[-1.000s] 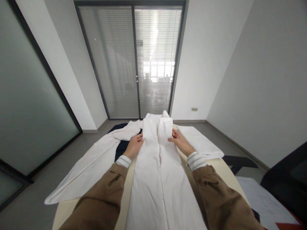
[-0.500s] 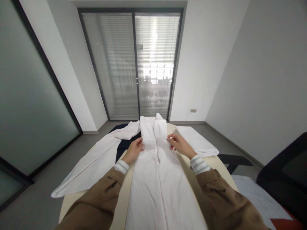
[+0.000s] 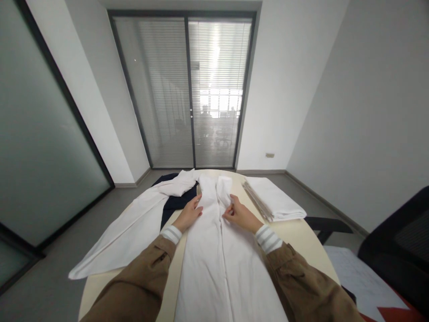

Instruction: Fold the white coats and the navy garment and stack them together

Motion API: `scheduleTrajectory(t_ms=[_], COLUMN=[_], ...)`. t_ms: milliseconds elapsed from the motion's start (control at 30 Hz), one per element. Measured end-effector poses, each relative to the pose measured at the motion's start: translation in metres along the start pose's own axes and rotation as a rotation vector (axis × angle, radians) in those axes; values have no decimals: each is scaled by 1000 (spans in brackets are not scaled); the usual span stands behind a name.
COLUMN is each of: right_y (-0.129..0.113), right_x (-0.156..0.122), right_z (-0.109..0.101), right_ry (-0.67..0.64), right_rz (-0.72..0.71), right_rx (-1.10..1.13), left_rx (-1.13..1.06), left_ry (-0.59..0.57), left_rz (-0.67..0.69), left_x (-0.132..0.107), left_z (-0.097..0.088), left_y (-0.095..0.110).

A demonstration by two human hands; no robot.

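A long white garment [image 3: 204,268] lies lengthwise down the middle, with a seam or edge along its centre and its near end out of view. My left hand [image 3: 188,213] rests at its left border, thumb and index finger spread apart and touching the cloth. On the right half, near the narrow far end, my right hand [image 3: 243,214] pinches the fabric between thumb and fingers. Left of my left hand are a second white garment [image 3: 134,232], spread out with a sleeve on top, and dark navy cloth [image 3: 179,202] partly beneath it.
A folded white stack of cloth [image 3: 276,197] sits on the right of the round cream table [image 3: 311,250]. The spread white garment overhangs the table's left edge. A black chair [image 3: 402,232] stands at the right, beside papers [image 3: 360,273]. Glass doors with blinds [image 3: 214,89] are behind.
The far end of the long white garment has come down and closer. My right hand has moved inward from its right border onto the cloth and closed; the left has barely moved.
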State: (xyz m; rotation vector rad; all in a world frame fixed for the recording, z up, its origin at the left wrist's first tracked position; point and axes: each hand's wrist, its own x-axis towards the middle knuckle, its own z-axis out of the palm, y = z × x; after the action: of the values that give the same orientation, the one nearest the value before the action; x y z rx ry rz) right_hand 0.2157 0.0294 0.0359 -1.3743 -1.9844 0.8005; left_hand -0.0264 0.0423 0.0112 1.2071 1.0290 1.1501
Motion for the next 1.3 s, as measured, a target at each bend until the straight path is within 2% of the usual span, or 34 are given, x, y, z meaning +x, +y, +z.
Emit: scheduleTrajectory(t_ms=[200,367,467,567,667,733,800,833,933,967,1000,1100,1233,1300], right_y=[-14,-14,-13,-15,-16,-14,-8,-3,18,25,32,45,43,36], right_x=[-9,-10,-11,-14,-16,-14,-9,-4,14,21,27,43,48,45], right_z=[18,23,24,26,29,29,26,24,13,10,7,0,-8,-17], right_ry=[-3,20,-5,-87,-150,-147,-57,43,449,519,521,394,316,273], right_rz=[92,107,26,-87,-156,-186,-175,-143,19,68,133,280,246,176], right_rx=[-242,-321,-190,-41,-77,-99,-99,-114,-173,-136,-47,247,370,463], left_rx=[7,-3,-1,-13,-27,-34,-40,-43,-54,-59,-64,-89,-140,-177], left_ry=[39,97,81,77,93,106,119,124,128,128,129,131,123,100], left_rz=[-70,-67,-66,-68,-57,-46,-38,-35,-24,-20,-17,-6,39,103], left_x=[2,11,12,11,12,13,14,14,15,15,15,16,15,13], left_z=[4,12,13,13,13,13,13,13,11,10,10,10,12,14], left_y=[10,5,2,3,2,0,-3,-4,-7,-8,-9,-10,-5,2])
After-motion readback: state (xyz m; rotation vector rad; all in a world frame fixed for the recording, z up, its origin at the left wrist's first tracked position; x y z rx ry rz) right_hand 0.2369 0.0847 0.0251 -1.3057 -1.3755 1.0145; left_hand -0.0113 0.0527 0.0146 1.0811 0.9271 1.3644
